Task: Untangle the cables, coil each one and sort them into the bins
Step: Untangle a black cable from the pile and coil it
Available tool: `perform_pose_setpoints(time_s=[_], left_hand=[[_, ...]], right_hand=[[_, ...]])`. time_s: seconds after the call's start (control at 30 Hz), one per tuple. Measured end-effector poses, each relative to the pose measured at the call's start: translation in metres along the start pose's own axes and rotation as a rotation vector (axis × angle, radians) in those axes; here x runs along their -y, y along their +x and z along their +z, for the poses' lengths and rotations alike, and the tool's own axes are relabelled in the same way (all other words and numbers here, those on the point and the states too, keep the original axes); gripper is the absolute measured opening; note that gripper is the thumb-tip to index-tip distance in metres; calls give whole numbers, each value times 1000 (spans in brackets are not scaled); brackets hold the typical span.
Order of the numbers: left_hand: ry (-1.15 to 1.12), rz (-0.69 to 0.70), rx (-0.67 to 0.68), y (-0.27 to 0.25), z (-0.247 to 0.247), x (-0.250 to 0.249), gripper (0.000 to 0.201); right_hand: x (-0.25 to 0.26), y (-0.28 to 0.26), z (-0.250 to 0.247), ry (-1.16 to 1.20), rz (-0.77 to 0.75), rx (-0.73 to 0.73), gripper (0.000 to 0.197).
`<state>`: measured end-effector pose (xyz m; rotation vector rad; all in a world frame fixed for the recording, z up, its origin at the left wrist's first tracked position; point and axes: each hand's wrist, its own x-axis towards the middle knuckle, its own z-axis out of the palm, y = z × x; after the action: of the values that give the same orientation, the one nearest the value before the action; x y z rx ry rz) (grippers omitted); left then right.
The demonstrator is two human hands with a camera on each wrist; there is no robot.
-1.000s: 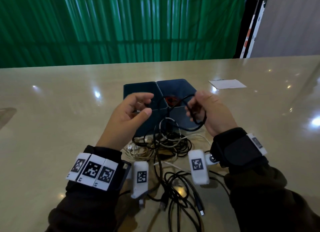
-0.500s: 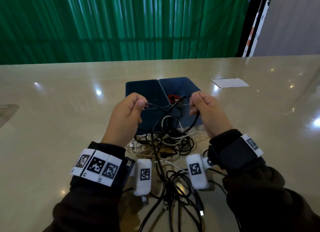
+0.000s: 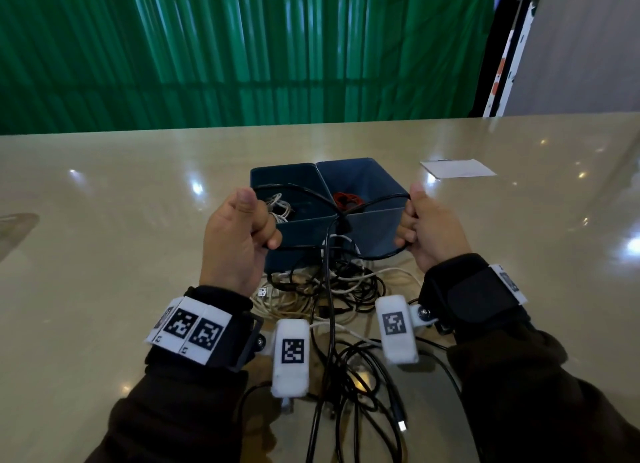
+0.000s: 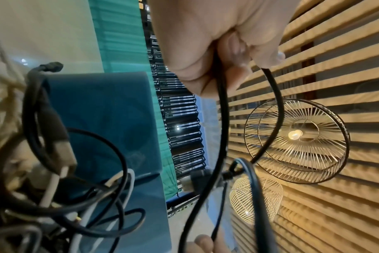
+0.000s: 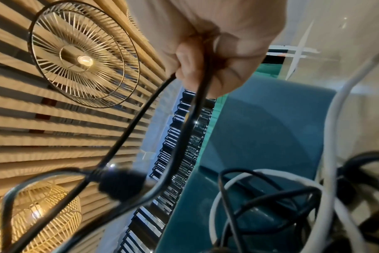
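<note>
Now your left hand point(image 3: 239, 241) and right hand point(image 3: 431, 234), fingers curled, each grip a black cable point(image 3: 374, 203) stretched across centre frame above the blue bins point(image 3: 367, 172). Below it lies the tangled pile point(image 3: 332, 289). You seem mid-untangling; next, likely free its knotted middle, then coil.

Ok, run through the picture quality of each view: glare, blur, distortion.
Head view: sharp, with bright glare spots on the glossy table and wide-angle bowing at the edges. Left wrist view: the left hand and black cable are fairly crisp, while the near cable tangle is blurred. Right wrist view: the lit lamp is clear; the black plug up close is smeared.
</note>
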<state>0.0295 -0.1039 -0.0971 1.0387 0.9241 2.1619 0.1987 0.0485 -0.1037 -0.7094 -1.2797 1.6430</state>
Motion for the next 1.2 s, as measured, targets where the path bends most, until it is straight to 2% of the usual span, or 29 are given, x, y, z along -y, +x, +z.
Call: perform_pose_setpoints(time_s=[0.07, 0.17, 0.27, 0.37, 0.53, 0.6, 0.73, 0.83, 0.93, 1.03, 1.1, 1.13, 1.2], left_hand=[[-55, -11, -43, 0, 2, -1, 39], [-41, -54, -87, 0, 3, -2, 36], [190, -80, 71, -3, 9, 5, 41], [195, -58, 234, -9, 15, 12, 43], [51, -71, 172, -8, 12, 13, 43], [165, -118, 185, -8, 14, 13, 45], [546, -169, 375, -11, 16, 16, 41], [436, -129, 452, -13, 13, 15, 35], [184, -73, 387, -10, 11, 12, 33], [46, -114, 176, -6, 10, 9, 31], [125, -162, 95, -5, 12, 7, 32], [178, -182, 91, -6, 13, 5, 32], [232, -229, 121, -6, 13, 3, 30]], right_hand=[[0, -1, 0, -58, 32, 16, 41], [2, -7, 6, -190, -21, 104, 37], [-1, -12, 13, -385, -105, 164, 36], [-5, -12, 15, -585, -164, 190, 36], [-4, -8, 10, -642, -119, 180, 35], [-6, -7, 9, -666, -149, 160, 36], [-11, -5, 13, -729, -219, 164, 38], [-14, -4, 13, -695, -151, 197, 38], [-14, -2, 11, -558, 41, 189, 30], [-13, -2, 6, -715, 79, 191, 23], [-11, -2, 4, -757, 23, 203, 19], [-9, -2, 3, -762, -34, 191, 18], [-4, -3, 4, -660, -186, 131, 28]])
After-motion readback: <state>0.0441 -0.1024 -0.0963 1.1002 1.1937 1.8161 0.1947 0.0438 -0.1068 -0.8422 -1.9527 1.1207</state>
